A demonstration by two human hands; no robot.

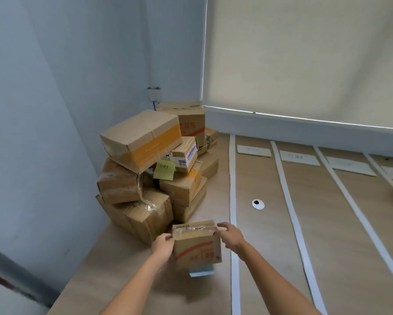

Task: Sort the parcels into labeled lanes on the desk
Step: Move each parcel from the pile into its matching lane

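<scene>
We judge the sorting to be at its very beginning. The lanes (257, 178) on the worktop (122, 258), marked off by white tape strips (233, 189), hold no parcel as far as we can see; only white paper labels (254, 152) lie at their far ends, and the writing is too small to read. Almost all parcels are in the pile (154, 169) in the corner, left of the first strip.

We hold one small box (196, 244) just in front of this pile, near the first strip. Our left hand (162, 245) grips its left edge and our right hand (230, 235) grips its upper right corner, fingers curled around the cardboard. Something pale blue (201, 272) shows under it; we cannot tell what.

The box is brown cardboard with a red printed band and glossy clear tape on top. The pile has crinkled tape, one yellow-taped carton (143, 139) lying tilted on top, and a yellow-green sticky note (164, 169). The worktop looks like smooth light wood.
</scene>
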